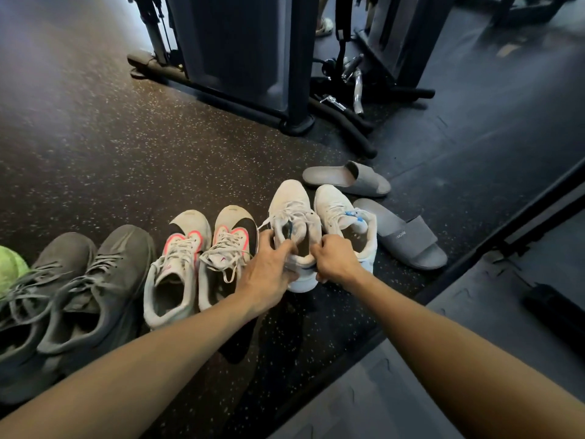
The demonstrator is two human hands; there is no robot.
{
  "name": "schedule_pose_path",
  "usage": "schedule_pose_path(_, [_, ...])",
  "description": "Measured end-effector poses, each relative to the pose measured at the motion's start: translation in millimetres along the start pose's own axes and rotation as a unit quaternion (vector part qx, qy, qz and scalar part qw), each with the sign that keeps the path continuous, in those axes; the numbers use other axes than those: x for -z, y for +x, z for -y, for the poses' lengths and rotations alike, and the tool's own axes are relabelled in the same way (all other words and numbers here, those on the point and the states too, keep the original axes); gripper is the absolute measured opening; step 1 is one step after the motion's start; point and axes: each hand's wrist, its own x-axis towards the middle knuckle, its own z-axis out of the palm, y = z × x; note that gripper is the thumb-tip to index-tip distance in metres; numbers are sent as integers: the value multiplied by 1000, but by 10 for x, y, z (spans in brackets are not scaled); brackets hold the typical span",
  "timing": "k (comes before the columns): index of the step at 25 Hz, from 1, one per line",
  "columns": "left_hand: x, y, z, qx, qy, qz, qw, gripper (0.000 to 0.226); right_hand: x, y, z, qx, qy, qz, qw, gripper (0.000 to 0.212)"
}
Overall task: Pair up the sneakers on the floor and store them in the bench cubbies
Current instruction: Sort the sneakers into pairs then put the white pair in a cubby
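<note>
Sneakers stand in a row on the dark speckled floor, toes pointing away from me. A white sneaker (292,205) is gripped at its collar by both hands: my left hand (269,267) on its left side, my right hand (335,259) on its heel. Its mate, a white sneaker with a blue tag (343,213), stands just to the right, touching it. Left of them is a white, black and pink pair (202,248). Further left is a grey pair (85,286). A green shoe (8,267) shows at the left edge. No bench cubbies are in view.
Two grey slides (351,179) (408,236) lie right of the white pair. A black gym machine base (253,74) with cable handles (354,77) stands beyond the shoes. A raised grey mat platform (474,327) runs along the lower right.
</note>
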Motion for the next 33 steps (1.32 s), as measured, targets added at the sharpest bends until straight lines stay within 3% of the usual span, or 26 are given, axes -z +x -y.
schedule_pose_path(3, [-44, 54, 2, 23, 29, 20, 999, 38, -32, 58, -50, 12, -34, 47, 998, 10])
schedule_pose_path(7, [-37, 87, -41, 13, 101, 13, 995, 43, 87, 69, -158, 17, 12, 27, 999, 25])
schedule_pose_path(10, [-33, 72, -147, -45, 205, 26, 977, 53, 414, 38, -315, 68, -154, -105, 980, 45])
schedule_pose_path(11, [-36, 91, -177, -52, 221, 44, 973, 58, 502, 39, -380, 68, -229, -114, 964, 54])
schedule_pose_path(14, [-31, 217, -231, -62, 242, 89, 964, 56, 599, 55, -511, 47, -345, -33, 937, 68])
schedule_pose_path(18, [-33, 375, -263, -73, 276, 142, 948, 46, 496, 72, -582, 110, -452, 27, 885, 47])
schedule_pose_path(22, [-75, 474, -316, -50, 301, 185, 934, 41, 358, 82, -632, 106, -398, 29, 911, 44])
schedule_pose_path(27, [-98, 439, -336, -42, 243, 149, 958, 30, 319, 129, -578, 101, -300, 71, 946, 50])
schedule_pose_path(33, [661, 75, -753, -14, 199, 230, 952, 33, 728, -426, -52, 58, -248, 121, 959, 55])
